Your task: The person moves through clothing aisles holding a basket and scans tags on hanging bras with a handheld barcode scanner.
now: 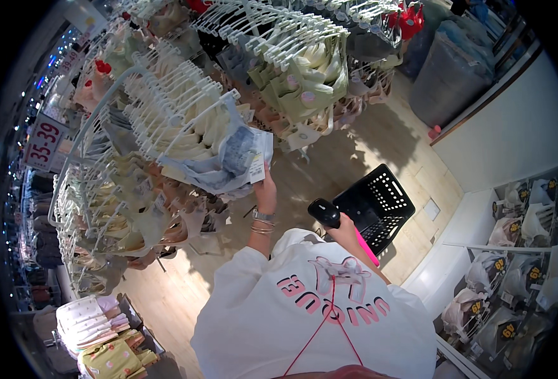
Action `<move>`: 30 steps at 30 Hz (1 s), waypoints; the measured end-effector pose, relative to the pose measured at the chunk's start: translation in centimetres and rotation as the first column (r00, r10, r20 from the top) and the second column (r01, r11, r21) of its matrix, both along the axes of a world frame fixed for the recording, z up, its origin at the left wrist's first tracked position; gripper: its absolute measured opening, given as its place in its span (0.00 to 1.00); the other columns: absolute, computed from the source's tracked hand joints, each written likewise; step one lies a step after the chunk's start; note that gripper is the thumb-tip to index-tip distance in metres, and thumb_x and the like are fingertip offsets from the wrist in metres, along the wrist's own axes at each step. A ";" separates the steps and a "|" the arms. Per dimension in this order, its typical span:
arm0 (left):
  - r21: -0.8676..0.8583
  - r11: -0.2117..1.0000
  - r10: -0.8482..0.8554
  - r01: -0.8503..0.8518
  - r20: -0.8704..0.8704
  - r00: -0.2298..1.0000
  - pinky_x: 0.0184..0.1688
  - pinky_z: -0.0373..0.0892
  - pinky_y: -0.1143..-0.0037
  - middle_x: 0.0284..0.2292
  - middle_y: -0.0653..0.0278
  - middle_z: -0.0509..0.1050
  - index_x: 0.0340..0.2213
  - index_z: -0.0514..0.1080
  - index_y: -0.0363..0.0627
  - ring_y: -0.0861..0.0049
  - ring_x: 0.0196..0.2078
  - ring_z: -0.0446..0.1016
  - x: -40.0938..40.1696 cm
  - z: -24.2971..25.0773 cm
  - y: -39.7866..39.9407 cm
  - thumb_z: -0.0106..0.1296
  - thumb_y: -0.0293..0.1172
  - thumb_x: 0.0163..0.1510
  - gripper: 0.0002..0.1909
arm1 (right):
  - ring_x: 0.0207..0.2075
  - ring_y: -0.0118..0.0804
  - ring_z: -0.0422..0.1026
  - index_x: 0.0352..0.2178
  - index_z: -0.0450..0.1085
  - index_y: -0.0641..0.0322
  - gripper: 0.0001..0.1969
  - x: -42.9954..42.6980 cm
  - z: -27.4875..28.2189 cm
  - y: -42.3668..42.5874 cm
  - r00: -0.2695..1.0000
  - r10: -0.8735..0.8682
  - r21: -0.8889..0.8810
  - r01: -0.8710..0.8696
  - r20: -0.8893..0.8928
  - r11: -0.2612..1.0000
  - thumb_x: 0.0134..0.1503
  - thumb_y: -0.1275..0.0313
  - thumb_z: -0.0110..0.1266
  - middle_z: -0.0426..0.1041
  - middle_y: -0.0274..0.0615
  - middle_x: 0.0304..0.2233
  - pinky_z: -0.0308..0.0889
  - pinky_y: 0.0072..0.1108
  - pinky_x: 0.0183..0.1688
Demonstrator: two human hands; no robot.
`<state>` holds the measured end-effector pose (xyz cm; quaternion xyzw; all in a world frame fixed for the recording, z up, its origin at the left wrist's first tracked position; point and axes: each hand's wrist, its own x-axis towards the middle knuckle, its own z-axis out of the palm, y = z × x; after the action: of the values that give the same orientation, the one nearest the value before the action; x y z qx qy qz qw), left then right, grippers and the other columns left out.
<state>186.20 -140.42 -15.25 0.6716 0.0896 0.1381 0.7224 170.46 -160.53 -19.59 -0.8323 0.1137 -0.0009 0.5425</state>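
My left hand (265,192), with a watch and bangles at the wrist, holds the edge of a white paper tag (258,161) bearing a barcode. The tag hangs by a grey-blue bra (235,150) at the front of a row of bras on white plastic hangers (184,113). Around a black handheld barcode scanner (324,212) my right hand (343,230) is closed, to the right of my left hand. A bright pink strip (365,247) lies along my right forearm; what it belongs to is unclear. Behind that forearm is a black plastic shopping basket (387,189).
More bras hang on racks, a green group (302,87) among them. A price sign (46,142) stands at the left. Folded clothes (87,327) lie at the lower left. Large wrapped bundles (454,71) stand by a white partition (511,118); shelves of packed bras (506,279) line the right.
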 end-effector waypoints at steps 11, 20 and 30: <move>0.007 0.988 0.154 -0.155 0.053 0.987 0.54 0.57 0.72 0.51 0.53 0.66 0.49 0.63 0.31 0.65 0.51 0.64 0.4 1.4 0.0 0.41 0.41 0.61 0.24 | 0.37 0.51 0.72 0.37 0.70 0.65 0.21 0.2 0.6 0.0 0.999 0.043 0.037 -0.043 -0.010 0.998 0.38 0.72 0.62 0.73 0.53 0.33 0.66 0.32 0.40; -0.043 0.960 0.278 -0.276 0.088 0.956 0.56 0.55 0.73 0.54 0.55 0.62 0.52 0.59 0.31 0.66 0.53 0.62 1.4 1.9 -0.4 0.40 0.40 0.62 0.24 | 0.34 0.42 0.72 0.37 0.72 0.63 0.18 0.0 0.7 0.2 0.999 -0.001 0.041 -0.001 0.041 0.999 0.40 0.74 0.62 0.73 0.46 0.31 0.65 0.27 0.39; 0.014 0.948 0.320 -0.319 -0.041 0.947 0.55 0.56 0.72 0.54 0.50 0.63 0.51 0.61 0.31 0.61 0.54 0.62 2.1 1.1 -0.4 0.38 0.41 0.62 0.25 | 0.38 0.50 0.73 0.37 0.71 0.65 0.20 0.2 1.1 0.1 1.000 -0.015 0.079 0.016 -0.010 0.997 0.38 0.74 0.61 0.74 0.51 0.34 0.66 0.31 0.41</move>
<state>188.33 -140.78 -14.16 0.6538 0.2121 0.2392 0.6858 170.62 -160.41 -18.54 -0.8093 0.1225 0.0032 0.5745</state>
